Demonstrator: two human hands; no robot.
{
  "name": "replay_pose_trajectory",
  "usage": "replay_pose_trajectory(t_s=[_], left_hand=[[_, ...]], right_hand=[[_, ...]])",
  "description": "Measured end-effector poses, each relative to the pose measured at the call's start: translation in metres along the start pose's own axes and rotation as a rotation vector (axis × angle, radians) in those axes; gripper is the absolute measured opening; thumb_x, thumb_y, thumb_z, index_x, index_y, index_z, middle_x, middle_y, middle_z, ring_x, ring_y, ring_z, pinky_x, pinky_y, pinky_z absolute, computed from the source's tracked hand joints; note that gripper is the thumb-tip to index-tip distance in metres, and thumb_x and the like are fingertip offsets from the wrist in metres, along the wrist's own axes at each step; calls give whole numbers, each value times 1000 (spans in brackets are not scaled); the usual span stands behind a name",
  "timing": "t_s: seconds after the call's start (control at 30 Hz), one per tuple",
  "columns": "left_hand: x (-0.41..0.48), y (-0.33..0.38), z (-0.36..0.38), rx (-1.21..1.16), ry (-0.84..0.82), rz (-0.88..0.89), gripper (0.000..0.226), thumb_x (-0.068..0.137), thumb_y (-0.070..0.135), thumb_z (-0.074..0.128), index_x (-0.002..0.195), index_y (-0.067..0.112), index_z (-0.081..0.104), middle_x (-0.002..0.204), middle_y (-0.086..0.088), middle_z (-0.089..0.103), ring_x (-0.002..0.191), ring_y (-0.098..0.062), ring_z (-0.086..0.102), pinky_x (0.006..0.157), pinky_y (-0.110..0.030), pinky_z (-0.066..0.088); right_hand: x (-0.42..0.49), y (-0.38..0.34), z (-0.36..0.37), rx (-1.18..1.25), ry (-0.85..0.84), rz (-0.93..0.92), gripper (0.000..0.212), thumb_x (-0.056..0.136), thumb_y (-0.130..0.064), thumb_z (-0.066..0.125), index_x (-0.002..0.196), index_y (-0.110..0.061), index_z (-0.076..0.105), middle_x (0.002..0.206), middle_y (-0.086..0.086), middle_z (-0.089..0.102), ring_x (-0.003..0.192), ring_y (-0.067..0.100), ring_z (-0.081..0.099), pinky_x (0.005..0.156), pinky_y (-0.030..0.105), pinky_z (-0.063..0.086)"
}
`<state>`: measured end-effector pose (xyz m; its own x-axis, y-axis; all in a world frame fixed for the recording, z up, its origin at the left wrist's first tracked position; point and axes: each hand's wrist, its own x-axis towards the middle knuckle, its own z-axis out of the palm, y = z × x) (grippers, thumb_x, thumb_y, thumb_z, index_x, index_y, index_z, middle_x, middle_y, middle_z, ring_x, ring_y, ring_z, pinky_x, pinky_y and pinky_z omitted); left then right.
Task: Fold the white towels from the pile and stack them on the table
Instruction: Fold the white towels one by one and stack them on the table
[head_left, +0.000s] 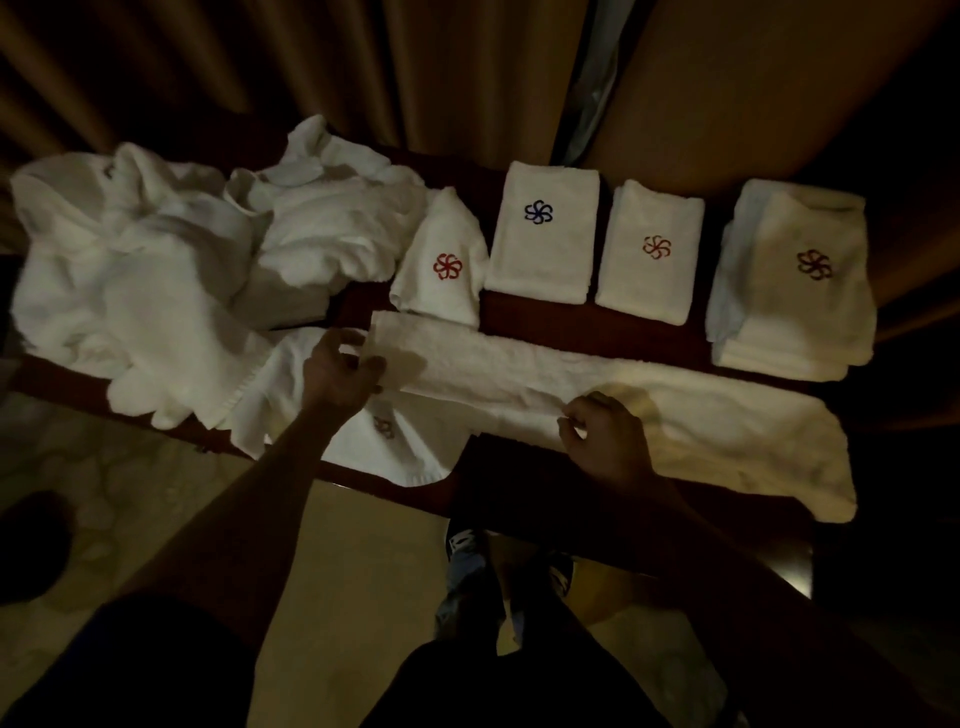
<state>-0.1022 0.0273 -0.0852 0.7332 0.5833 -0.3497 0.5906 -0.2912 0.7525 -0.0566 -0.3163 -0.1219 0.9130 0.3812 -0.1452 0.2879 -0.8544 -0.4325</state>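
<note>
A long white towel (701, 415), folded into a strip, lies along the near edge of the dark wooden table (597, 319). My left hand (340, 371) pinches its left end. My right hand (608, 436) grips the strip's near edge at its middle. A pile of crumpled white towels (156, 270) fills the table's left part. Folded towels stand in a row behind the strip: one with a red logo (441, 260), one with a blue logo (543, 234), one with an orange logo (652, 254), and a stack with a dark red logo (795, 275).
Another loose towel (395, 447) hangs over the table's near edge under my left hand. Curtains (260, 67) hang behind the table. My legs and shoes (467, 561) are on the tiled floor (130, 483) below.
</note>
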Motion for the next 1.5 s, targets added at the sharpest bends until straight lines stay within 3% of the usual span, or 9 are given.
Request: replay_pose_trajectory(t_s=[0.17, 0.3, 0.4, 0.47, 0.6, 0.83, 1.17, 1.33, 1.5], left_hand=[[-7, -16, 9, 324, -16, 28, 37, 90, 24, 67, 121, 13, 50, 92, -6, 71, 69, -15, 62, 55, -22, 46], [-8, -11, 16, 481, 39, 27, 47, 84, 24, 64, 126, 16, 45, 107, -16, 67, 91, -35, 64, 75, -44, 57], [-12, 0, 28, 649, 206, 177, 56, 73, 16, 66, 125, 4, 47, 120, -22, 53, 108, -43, 51, 81, -51, 48], [-14, 10, 41, 666, 250, 300, 46, 71, 13, 66, 113, 3, 52, 117, -22, 51, 106, -42, 49, 77, -50, 47], [-16, 22, 83, 661, 47, 529, 28, 76, 12, 68, 102, 6, 61, 106, -18, 55, 100, -39, 53, 71, -48, 53], [-49, 39, 159, 627, -390, 742, 21, 85, 28, 65, 101, 14, 65, 103, -7, 62, 97, -28, 59, 77, -42, 52], [-94, 71, 233, 767, -519, 993, 35, 85, 40, 72, 109, 16, 66, 114, -7, 61, 105, -28, 59, 81, -40, 50], [-102, 80, 251, 1005, -569, 958, 48, 86, 53, 63, 123, 24, 57, 127, -2, 55, 115, -28, 53, 94, -44, 46], [-107, 85, 254, 1062, -470, 1081, 24, 95, 35, 50, 103, 20, 66, 99, -1, 64, 91, -23, 61, 82, -41, 51]], right_hand=[[0, 5, 9, -51, -155, -18, 15, 92, -34, 56, 91, -24, 67, 90, -6, 60, 87, 13, 57, 73, 37, 52], [1, 6, 10, -1, -267, -104, 24, 91, -31, 48, 84, -20, 68, 85, -2, 64, 84, 18, 60, 76, 39, 50], [3, 10, 3, 161, -163, -44, 12, 91, -18, 60, 94, -19, 71, 92, -3, 67, 84, 12, 62, 77, 31, 52], [4, 15, -5, 223, -39, 17, 14, 90, -10, 62, 99, -15, 72, 96, -1, 67, 86, 13, 62, 77, 28, 51], [-5, 44, -16, 71, 156, 111, 20, 80, -3, 63, 98, -9, 69, 97, 7, 65, 92, 27, 58, 76, 31, 43], [-48, 93, -21, -14, 73, 262, 36, 79, -11, 72, 114, -12, 66, 121, 8, 61, 116, 34, 51, 82, 46, 52], [-87, 150, -50, -28, 227, 483, 43, 76, -3, 70, 119, -9, 64, 124, 12, 59, 119, 40, 47, 83, 53, 49], [-97, 187, -59, -29, 147, 606, 34, 85, -11, 69, 118, -9, 64, 125, 13, 58, 120, 40, 46, 86, 52, 47], [-97, 195, -60, -21, 164, 575, 25, 91, -13, 65, 115, -9, 69, 119, 14, 62, 115, 39, 51, 88, 50, 50]])
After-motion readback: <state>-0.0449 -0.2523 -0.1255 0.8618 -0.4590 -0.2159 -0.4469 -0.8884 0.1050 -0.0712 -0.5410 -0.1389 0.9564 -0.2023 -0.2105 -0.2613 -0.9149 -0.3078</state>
